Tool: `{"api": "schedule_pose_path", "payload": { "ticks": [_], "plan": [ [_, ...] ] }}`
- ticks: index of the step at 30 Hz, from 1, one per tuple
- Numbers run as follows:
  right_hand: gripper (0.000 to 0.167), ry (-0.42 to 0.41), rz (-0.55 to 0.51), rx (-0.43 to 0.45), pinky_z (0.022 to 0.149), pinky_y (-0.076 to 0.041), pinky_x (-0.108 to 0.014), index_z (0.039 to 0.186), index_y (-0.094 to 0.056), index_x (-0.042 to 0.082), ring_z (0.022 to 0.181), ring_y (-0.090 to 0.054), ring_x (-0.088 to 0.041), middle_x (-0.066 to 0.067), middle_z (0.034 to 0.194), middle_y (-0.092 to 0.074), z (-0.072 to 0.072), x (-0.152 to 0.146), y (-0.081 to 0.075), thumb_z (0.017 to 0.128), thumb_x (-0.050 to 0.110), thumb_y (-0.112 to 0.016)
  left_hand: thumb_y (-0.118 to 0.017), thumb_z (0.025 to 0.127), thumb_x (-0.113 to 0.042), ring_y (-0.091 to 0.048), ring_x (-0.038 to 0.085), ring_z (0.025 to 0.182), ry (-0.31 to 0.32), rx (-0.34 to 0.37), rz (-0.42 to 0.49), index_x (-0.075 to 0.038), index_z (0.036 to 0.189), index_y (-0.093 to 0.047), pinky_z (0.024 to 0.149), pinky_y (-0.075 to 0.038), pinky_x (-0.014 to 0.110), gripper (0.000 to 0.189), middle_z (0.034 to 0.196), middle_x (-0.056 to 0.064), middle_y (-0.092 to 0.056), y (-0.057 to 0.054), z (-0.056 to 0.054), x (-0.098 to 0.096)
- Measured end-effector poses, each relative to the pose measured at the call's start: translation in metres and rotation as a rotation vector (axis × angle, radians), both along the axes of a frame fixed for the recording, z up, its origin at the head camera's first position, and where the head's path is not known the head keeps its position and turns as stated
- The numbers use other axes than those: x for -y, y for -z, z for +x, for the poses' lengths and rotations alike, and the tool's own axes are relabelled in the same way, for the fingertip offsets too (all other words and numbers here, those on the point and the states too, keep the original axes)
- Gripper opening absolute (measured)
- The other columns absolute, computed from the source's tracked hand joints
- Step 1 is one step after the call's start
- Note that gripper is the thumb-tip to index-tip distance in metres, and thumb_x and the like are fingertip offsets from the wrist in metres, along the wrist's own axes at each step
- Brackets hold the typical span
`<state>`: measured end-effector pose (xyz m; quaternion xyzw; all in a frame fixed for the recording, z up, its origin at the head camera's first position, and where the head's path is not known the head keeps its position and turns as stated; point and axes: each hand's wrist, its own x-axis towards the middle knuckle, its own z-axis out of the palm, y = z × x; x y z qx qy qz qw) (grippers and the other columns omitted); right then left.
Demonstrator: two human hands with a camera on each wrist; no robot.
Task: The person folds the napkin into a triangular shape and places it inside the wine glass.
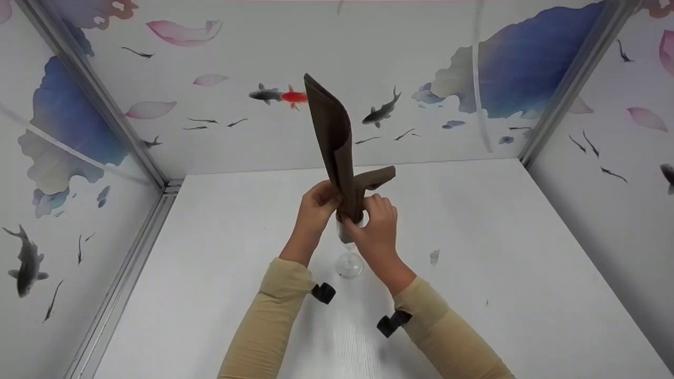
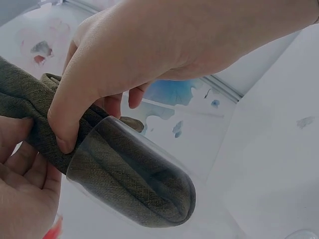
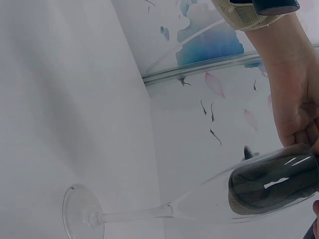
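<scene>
A brown cloth napkin, rolled and folded, rises tall out of a clear stemmed glass in the head view, with a smaller fold sticking out to the right. Its rounded lower end sits inside the bowl, above the bottom, in the right wrist view. My left hand pinches the napkin from the left, above the rim. On the other side, my right hand grips it right at the rim; the left wrist view shows that thumb pressed against the cloth.
The white tabletop spreads around the glass, with a small grey mark to the right. Walls printed with fish and petals stand behind and at both sides. A small black camera sits on each wrist.
</scene>
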<state>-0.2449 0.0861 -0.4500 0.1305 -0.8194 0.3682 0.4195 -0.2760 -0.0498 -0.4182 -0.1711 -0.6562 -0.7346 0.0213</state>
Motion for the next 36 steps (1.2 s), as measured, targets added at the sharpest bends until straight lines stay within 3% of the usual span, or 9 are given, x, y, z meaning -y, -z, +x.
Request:
{"api": "schedule_pose_path", "payload": {
  "ticks": [7, 27, 36],
  "plan": [
    [0.025, 0.002, 0.008, 0.000, 0.064, -0.035, -0.038, 0.082, -0.059, 0.008, 0.072, -0.047, -0.021, -0.003, 0.075, -0.052, 0.000, 0.000, 0.002, 0.073, 0.015, -0.082, -0.062, 0.091, 0.003, -0.064, 0.024, 0.103, -0.029, -0.020, -0.017, 0.007, 0.117, -0.063, 0.090, -0.049, 0.036, 0.026, 0.108, 0.014, -0.068, 0.005, -0.001, 0.000],
    [0.022, -0.006, 0.076, 0.088, 0.067, -0.035, -0.044, 0.069, -0.054, 0.009, 0.076, -0.048, -0.025, -0.005, 0.070, -0.052, -0.004, -0.003, -0.003, 0.071, 0.013, -0.076, -0.063, 0.091, -0.003, -0.061, 0.024, 0.108, -0.048, 0.044, 0.006, 0.007, 0.123, -0.059, 0.098, -0.045, 0.038, 0.033, 0.113, 0.015, -0.066, 0.019, 0.001, 0.003],
    [0.022, -0.041, 0.055, 0.146, 0.069, -0.038, -0.044, 0.086, -0.063, 0.007, 0.079, -0.049, -0.023, -0.004, 0.082, -0.057, 0.001, -0.005, -0.002, 0.076, 0.015, -0.080, -0.059, 0.094, -0.002, -0.058, 0.027, 0.115, -0.029, 0.036, 0.001, 0.004, 0.129, -0.055, 0.099, -0.044, 0.040, 0.035, 0.121, 0.017, -0.063, 0.015, 0.001, 0.004]
  ]
}}
